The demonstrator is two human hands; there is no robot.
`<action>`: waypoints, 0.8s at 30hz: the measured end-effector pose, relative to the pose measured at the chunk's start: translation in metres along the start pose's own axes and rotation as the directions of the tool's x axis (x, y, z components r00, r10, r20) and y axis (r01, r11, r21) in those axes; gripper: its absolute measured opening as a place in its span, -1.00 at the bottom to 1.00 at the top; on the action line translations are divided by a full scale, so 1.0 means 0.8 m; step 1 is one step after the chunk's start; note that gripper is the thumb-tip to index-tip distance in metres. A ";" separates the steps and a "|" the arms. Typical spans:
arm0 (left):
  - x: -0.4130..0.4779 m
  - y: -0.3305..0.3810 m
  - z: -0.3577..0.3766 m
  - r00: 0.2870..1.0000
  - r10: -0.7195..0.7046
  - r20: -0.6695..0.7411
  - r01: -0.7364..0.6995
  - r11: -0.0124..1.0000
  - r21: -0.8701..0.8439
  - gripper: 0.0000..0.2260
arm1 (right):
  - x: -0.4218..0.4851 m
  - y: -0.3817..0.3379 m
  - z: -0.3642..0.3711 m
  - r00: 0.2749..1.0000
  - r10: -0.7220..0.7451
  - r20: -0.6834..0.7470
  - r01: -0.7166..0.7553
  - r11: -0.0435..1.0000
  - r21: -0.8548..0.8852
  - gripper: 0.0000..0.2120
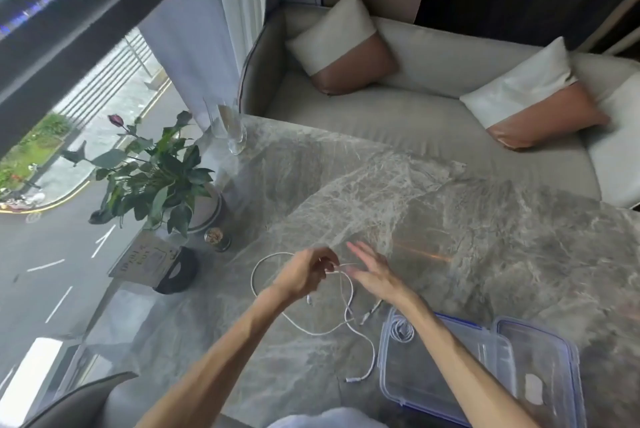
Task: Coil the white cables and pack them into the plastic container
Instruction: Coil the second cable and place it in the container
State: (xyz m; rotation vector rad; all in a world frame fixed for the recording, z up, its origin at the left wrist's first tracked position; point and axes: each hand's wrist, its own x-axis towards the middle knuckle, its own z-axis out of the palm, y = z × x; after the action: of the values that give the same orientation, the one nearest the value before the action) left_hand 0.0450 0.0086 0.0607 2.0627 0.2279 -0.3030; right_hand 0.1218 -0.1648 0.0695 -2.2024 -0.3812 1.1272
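Over the grey marbled stone surface [467, 227], the left hand [304, 275] has its fingers pinched shut on a thin white cable [266, 261]. The right hand [374, 272] hovers just beside it, fingers spread open. The cable's loose loops trail toward the clear blue-trimmed plastic container [446, 403], where one coiled white cable [401, 330] already lies.

We recorded: left hand [304, 275] pinching white cable [258, 266]; right hand [375, 273] open beside it; coiled cable [401, 330] inside plastic container [436, 382]; lid [540, 375] alongside; marble table [450, 220].
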 end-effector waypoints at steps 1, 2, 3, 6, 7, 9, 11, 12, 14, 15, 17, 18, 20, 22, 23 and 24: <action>0.002 0.013 -0.018 0.998 0.034 -0.061 -0.036 0.999 -0.034 -0.61 | -0.010 -0.017 -0.005 0.997 -0.059 0.040 0.055 0.994 0.094 -0.54; 0.004 0.028 -0.036 0.990 0.050 -0.129 -0.061 0.995 -0.081 -0.60 | -0.021 -0.035 -0.010 0.992 -0.104 0.072 0.087 0.975 0.205 -0.64; 0.007 0.043 -0.050 0.978 0.066 -0.200 -0.090 0.989 -0.113 -0.60 | -0.030 -0.054 -0.015 0.987 -0.138 0.081 0.107 0.946 0.307 -0.74; 0.004 0.088 -0.078 0.894 0.144 -0.424 -0.169 0.985 -0.022 -0.72 | -0.052 -0.105 -0.044 0.977 -0.209 -0.041 0.200 0.834 0.515 -0.85; -0.002 0.104 -0.081 0.856 0.163 -0.491 -0.181 0.983 0.011 -0.72 | -0.059 -0.120 -0.057 0.971 -0.223 -0.084 0.230 0.786 0.574 -0.85; -0.022 0.133 -0.083 0.872 0.097 -0.479 -0.184 0.973 -0.140 -0.73 | -0.073 -0.146 -0.081 0.957 -0.251 -0.144 0.282 0.700 0.656 -0.86; -0.046 0.163 -0.076 0.953 0.013 -0.304 -0.150 0.890 -0.430 -0.73 | -0.088 -0.163 -0.098 0.947 -0.253 -0.197 0.319 0.690 0.650 -0.86; -0.056 0.175 -0.073 0.974 0.003 -0.229 -0.127 0.840 -0.528 -0.71 | -0.095 -0.168 -0.103 0.942 -0.244 -0.229 0.335 0.713 0.616 -0.86; -0.071 0.193 -0.069 0.984 0.017 -0.176 -0.121 0.792 -0.598 -0.67 | -0.111 -0.175 -0.108 0.928 -0.237 -0.287 0.364 0.742 0.563 -0.84; -0.075 0.202 -0.070 0.984 0.027 -0.175 -0.130 0.781 -0.611 -0.65 | -0.120 -0.177 -0.109 0.919 -0.232 -0.317 0.377 0.751 0.542 -0.83; -0.079 0.220 -0.072 0.986 0.047 -0.157 -0.136 0.770 -0.623 -0.67 | -0.137 -0.179 -0.108 0.865 -0.239 -0.440 0.423 0.820 0.385 -0.81; -0.080 0.229 -0.073 0.988 0.050 -0.147 -0.132 0.770 -0.624 -0.71 | -0.145 -0.180 -0.108 0.800 -0.266 -0.538 0.435 0.875 0.213 -0.81; -0.083 0.248 -0.075 0.988 0.044 -0.150 -0.129 0.772 -0.622 -0.62 | -0.161 -0.180 -0.109 0.579 -0.423 -0.698 0.419 0.888 -0.190 -0.80; -0.086 0.263 -0.078 0.985 0.044 -0.166 -0.137 0.782 -0.608 -0.53 | -0.172 -0.181 -0.110 0.434 -0.614 -0.660 0.454 0.781 -0.428 -0.64; -0.087 0.269 -0.079 0.982 0.054 -0.183 -0.152 0.803 -0.577 -0.56 | -0.177 -0.180 -0.113 0.445 -0.671 -0.593 0.497 0.736 -0.460 -0.54; -0.090 0.276 -0.081 0.977 0.067 -0.202 -0.166 0.833 -0.528 -0.62 | -0.181 -0.180 -0.117 0.493 -0.697 -0.522 0.543 0.714 -0.441 -0.50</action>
State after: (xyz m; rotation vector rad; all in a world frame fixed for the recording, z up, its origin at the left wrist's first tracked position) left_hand 0.0471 -0.0442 0.2963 1.5243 0.2587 0.0280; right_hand 0.1152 -0.1666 0.2938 -2.1621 -0.9252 -0.1424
